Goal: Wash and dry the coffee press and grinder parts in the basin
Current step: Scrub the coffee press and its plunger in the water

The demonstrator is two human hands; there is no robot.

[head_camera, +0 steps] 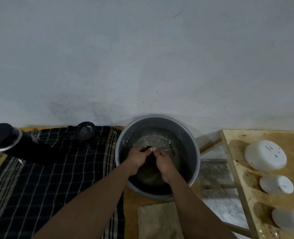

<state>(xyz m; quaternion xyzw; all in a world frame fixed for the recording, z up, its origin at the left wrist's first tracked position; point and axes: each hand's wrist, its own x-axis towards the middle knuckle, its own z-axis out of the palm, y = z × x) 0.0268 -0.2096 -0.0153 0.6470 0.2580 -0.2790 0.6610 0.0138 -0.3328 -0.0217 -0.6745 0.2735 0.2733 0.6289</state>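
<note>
From the head camera, a round grey metal basin (196, 153) sits on a pale plywood tabletop (130, 211), close against a grey-white plastered wall (142, 57). The basin holds murky water. Both forearms reach into it from the lower edge of the picture. The left hand (137, 160) and the right hand (163, 163) are drawn close together over the water, fingers curled, thumbs nearly meeting at the top, and between them they grip a small black part (150, 158). Most of this part is hidden by the fingers, so its shape cannot be told. Just beyond the right hand a thin metal rod with a dark coiled end (170, 147) lies in the water, apart from the hands.

Left of the basin a black cloth with pale check lines (39, 178) is spread over the tabletop, its edge touching the basin's foot. On it lies a tall black cylinder with a clear rim (13, 144), tipped on its side at the far left. A round black ring with a see-through centre (85, 131) rests at the cloth's far edge by the wall. In front of the basin, between the forearms, lies a beige rectangular rag (158, 221).

To the right, across a gap showing mottled floor, stands a second plywood board (237, 169) on which three white round bowls lie upside down in a row: a large one (266, 155), a smaller one (276, 184) and a third (291, 219) near the corner.
</note>
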